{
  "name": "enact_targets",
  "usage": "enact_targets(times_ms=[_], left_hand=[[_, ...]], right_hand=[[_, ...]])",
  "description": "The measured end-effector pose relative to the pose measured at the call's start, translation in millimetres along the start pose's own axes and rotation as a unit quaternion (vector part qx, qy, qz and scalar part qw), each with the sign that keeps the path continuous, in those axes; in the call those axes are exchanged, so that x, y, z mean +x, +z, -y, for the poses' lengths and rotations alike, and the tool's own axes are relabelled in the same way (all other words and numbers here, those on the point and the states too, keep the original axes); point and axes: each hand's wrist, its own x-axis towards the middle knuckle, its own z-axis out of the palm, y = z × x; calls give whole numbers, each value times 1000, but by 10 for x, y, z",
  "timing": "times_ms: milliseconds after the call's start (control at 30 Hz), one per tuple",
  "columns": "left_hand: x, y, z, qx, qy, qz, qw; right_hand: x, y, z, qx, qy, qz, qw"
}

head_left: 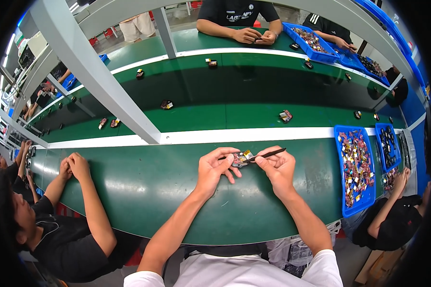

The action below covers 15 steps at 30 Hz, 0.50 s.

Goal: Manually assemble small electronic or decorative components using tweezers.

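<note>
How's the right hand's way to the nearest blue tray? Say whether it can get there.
Probably yes: nothing seems to block the way over the green bench from the right hand to the open-topped blue tray, though the thin dark tool in that hand might hamper picking up parts.

Small dark-edged part (242, 158) and slim black tool (274, 153)
The part is showing yellow and pink; the tool is slanting up rightward beside it.

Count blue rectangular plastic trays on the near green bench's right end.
2: large tray of pinkish parts, nearer right hand; smaller tray of black parts, farther right. Others possibly hidden.
</note>
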Motion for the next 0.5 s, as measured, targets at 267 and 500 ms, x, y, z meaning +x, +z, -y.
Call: enact_targets(times_ms=[267,500], left_hand=[[4,-24,11,3,16,-19,1000],[-12,-10,-9,-23,13,-6,1000]], right_hand=[[-22,29,-64,-95,-127,15,987],[-37,40,17,-56,-98,-3,994]])
